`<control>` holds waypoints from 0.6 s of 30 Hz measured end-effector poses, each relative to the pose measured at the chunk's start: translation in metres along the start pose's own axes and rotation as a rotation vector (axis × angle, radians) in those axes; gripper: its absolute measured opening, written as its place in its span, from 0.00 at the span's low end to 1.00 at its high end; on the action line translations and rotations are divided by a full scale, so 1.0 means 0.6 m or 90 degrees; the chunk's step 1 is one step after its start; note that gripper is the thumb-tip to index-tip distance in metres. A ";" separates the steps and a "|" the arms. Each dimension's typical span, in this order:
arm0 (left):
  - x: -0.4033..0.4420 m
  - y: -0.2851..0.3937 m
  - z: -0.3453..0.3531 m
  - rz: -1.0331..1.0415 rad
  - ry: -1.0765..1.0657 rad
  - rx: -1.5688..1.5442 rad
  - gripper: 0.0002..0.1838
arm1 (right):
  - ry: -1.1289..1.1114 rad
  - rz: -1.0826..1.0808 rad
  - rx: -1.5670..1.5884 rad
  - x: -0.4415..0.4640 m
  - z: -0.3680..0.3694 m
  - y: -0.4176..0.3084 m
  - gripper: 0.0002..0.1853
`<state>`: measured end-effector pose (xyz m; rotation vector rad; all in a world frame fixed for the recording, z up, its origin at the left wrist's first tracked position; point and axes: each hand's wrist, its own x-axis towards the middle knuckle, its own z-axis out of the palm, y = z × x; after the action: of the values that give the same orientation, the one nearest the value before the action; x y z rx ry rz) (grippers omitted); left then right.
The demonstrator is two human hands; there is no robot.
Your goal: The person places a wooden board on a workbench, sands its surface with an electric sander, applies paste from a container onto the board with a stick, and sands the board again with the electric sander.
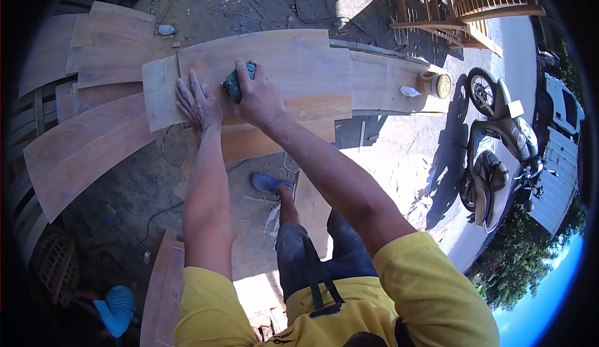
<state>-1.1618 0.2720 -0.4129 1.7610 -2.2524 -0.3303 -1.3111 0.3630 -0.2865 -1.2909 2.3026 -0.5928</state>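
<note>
My right hand point(261, 102) is closed around a dark teal, mottled pad point(238, 82), which may be a wad of cloth. It presses the pad against a wide, thin wooden panel point(293, 60). To its left, my left hand point(201, 104) lies flat with fingers spread, near the joint between this panel and a paler wooden piece point(161, 94). Nothing is held in the left hand. Below the wide panel, another wooden board point(268, 140) shows partly under my wrists.
More panels point(93, 141) lie at the left. A tub point(437, 85) and a white bottle point(409, 91) stand on the bench's right end. Beyond are a motorcycle point(499, 135), wooden furniture point(468, 10) and a truck point(555, 172). A person in a blue cap point(118, 306) is at lower left.
</note>
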 end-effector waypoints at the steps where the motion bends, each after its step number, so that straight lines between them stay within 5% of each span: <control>1: -0.002 -0.002 -0.002 -0.004 0.002 0.001 0.32 | -0.026 -0.021 -0.003 -0.002 -0.004 0.006 0.53; 7: -0.010 0.000 0.008 0.013 0.003 0.129 0.33 | -0.057 0.032 -0.053 -0.040 -0.118 0.147 0.52; 13: -0.011 0.012 0.008 0.000 0.024 0.142 0.34 | 0.103 0.153 -0.112 -0.047 -0.225 0.356 0.48; 18: -0.012 0.012 0.010 -0.006 0.024 0.132 0.33 | 0.177 0.158 -0.115 -0.039 -0.220 0.367 0.48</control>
<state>-1.1686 0.2808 -0.4164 1.8605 -2.3241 -0.0650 -1.5234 0.5082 -0.2979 -1.0260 2.7469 -0.5156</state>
